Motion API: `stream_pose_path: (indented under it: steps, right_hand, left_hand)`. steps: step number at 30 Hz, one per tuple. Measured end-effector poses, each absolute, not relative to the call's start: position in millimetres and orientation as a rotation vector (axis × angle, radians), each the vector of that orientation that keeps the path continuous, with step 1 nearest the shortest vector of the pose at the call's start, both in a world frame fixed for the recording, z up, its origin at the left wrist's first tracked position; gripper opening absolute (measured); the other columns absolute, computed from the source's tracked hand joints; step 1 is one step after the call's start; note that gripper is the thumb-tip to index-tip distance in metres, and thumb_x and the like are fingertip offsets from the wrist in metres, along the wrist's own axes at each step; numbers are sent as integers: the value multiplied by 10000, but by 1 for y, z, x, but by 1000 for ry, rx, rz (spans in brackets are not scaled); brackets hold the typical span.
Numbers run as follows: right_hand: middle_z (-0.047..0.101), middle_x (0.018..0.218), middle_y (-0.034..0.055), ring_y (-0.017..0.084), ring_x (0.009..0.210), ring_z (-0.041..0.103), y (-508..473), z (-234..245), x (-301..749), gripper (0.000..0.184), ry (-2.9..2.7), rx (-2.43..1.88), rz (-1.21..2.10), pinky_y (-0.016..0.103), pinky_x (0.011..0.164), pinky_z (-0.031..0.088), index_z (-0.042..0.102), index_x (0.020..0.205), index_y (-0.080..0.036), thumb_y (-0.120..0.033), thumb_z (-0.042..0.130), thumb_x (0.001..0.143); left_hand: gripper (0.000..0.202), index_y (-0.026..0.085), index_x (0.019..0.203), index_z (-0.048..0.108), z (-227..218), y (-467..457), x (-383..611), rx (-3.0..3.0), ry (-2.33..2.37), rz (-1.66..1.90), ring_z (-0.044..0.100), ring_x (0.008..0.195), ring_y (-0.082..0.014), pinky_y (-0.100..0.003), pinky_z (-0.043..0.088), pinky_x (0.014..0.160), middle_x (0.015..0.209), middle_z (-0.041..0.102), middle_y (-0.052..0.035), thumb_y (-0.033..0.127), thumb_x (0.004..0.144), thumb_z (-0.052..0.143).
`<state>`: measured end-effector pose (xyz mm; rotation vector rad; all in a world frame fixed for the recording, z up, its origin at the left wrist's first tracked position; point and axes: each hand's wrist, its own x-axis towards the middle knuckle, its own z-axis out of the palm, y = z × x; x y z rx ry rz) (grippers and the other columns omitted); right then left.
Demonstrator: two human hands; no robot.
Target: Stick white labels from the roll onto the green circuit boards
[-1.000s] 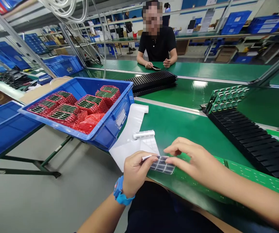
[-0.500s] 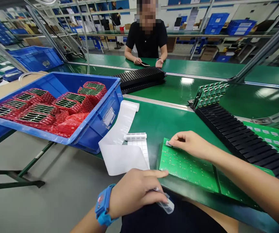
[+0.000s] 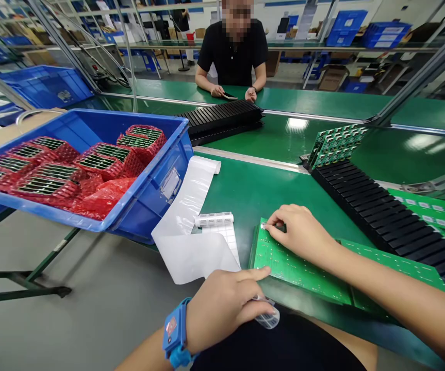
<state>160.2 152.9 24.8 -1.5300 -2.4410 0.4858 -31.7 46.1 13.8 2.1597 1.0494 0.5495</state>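
Observation:
My right hand [image 3: 301,231] bends over the far left corner of a stack of green circuit boards [image 3: 299,270], thumb and fingertips pinched together on a small white label [image 3: 263,225] that they mostly cover. At the stack's near left edge rests the stretched index finger of my left hand [image 3: 228,304], which wears a blue wrist strap [image 3: 176,332]. Between that hand's thumb and other fingers is a curled strip of labels [image 3: 267,315]. Further left lie a label roll [image 3: 215,220] and a long white backing strip [image 3: 185,193].
At left stands a blue bin [image 3: 150,193] of boards in red bubble wrap [image 3: 106,196]. A black slotted rack [image 3: 380,214] with upright boards [image 3: 336,144] runs along the right. More black racks [image 3: 222,118] lie ahead, before a seated person [image 3: 232,56] holding a phone.
My right fingertips have moved slightly left and closed further over the label at the board's corner. My left hand keeps the label strip, and the view has shifted a little.

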Motion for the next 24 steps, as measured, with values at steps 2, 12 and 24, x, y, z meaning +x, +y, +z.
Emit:
stream_pose_path:
  steps: [2,12,24]
  right_hand:
    - [604,752,48,233,783,531,152,28,165,156,-2465,-1485,211,396,752,366,615,860,-183,-298,549,777]
    - [576,786,4,145,749,563,160,37,191,297,-2118,-1428,1389,311,724,451,420,1082,-171,-246,489,804]
    - [500,1126,122,210,910,535,125,34,182,131,-2383,-1271,421,378,761,441,549,941,-185,-186,452,853]
  left_hand:
    - [230,195,796,657,14,46,-30,2128,1049,572,605,1062,-164,-183,487,822,1144,652,-44,388,846,543]
    - [245,205,926,614,17,42,-22,1919,1187,654,619,1027,-162,-265,492,876,1127,658,-20,262,926,376]
    - [323,206,1087,608,21,39,-20,1675,1232,717,582,1066,-134,-234,439,927,1144,646,-17,270,945,325]
